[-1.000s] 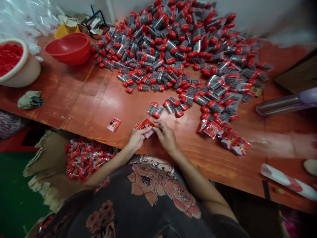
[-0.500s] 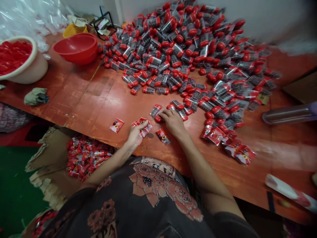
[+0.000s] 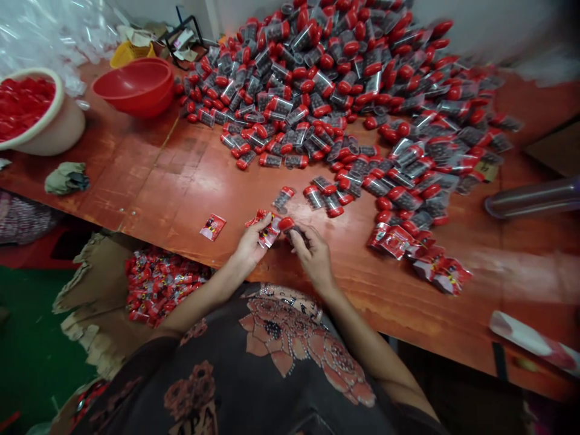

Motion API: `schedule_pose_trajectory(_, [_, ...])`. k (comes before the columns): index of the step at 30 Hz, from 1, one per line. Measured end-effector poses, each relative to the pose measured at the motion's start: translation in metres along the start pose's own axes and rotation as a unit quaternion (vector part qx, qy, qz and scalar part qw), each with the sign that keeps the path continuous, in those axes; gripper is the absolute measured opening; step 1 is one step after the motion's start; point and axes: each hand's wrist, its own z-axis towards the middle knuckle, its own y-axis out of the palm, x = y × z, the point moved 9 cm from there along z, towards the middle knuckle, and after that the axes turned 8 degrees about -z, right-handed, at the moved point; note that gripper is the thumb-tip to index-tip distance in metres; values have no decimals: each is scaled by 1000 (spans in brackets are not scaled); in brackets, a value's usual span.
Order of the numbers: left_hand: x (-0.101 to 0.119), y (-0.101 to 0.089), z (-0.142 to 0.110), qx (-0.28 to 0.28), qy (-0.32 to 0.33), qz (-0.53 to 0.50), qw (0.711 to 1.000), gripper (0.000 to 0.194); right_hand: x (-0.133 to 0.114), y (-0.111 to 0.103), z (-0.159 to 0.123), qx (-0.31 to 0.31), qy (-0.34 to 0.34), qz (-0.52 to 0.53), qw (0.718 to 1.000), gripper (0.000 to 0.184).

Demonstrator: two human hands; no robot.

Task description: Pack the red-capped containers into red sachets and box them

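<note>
In my left hand (image 3: 251,246) are several small red printed packets (image 3: 270,234), pinched under the thumb. My right hand (image 3: 316,252) grips a small clear container with a red cap (image 3: 286,224); its cap end points at the packets, close to or touching them, and the fingers cover much of the rest. On the table beyond my hands lies a single red-capped container (image 3: 283,199), with a small cluster of the same kind (image 3: 324,196) to its right. One flat red packet (image 3: 212,227) lies left of my left hand.
A large heap of red-capped containers (image 3: 312,90) covers the back of the table. Filled red packets (image 3: 437,266) lie at right. A red bowl (image 3: 136,87) and a white tub (image 3: 57,121) stand at left. Below the table edge, a cardboard box (image 3: 97,290) holds many packets.
My right hand has come back from the small cluster toward my left hand, now with a container in it. The packet that lay between my hands no longer shows there.
</note>
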Motion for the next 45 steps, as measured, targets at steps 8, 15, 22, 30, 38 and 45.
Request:
schedule_pose_trajectory(8, [9, 3, -7, -32, 78, 42, 996, 9, 1, -6, -2, 26, 38, 57, 997, 31])
schedule_pose_trajectory(15, [20, 8, -17, -61, 148, 97, 982, 23, 3, 7, -3, -42, 99, 131, 985, 31])
schedule_pose_trajectory(22, [21, 18, -36, -130, 182, 164, 961, 28, -6, -8, -1, -4, 46, 75, 996, 28])
schedule_pose_trajectory(30, [16, 19, -40, -141, 167, 198, 956, 23, -7, -9, -11, 48, 33, 97, 994, 27])
schedule_pose_trajectory(38, [26, 24, -48, -132, 197, 229, 944, 27, -30, -18, -9, 37, -49, 20, 998, 26])
schedule_pose_trajectory(45, [16, 20, -46, -148, 169, 245, 943, 27, -13, -4, -12, 45, 27, 102, 993, 30])
